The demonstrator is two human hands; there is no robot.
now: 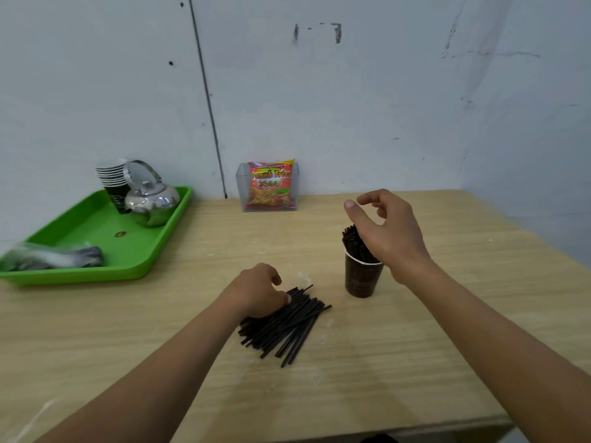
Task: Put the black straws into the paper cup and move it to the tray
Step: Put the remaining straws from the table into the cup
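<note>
Bare forearms (166, 372), left hand (259, 290), right hand (387, 231)

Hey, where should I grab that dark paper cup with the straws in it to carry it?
Probably grip the paper cup round its mid-wall, coming from its right side. It stands upright, and the straws crowd its mouth and lean left, so a top grip is blocked.

Straw pile (284, 324) left of cup (363, 279) (straws (351, 241) inside); tray (89, 225) far left; snack holder (240, 190) behind.
</note>
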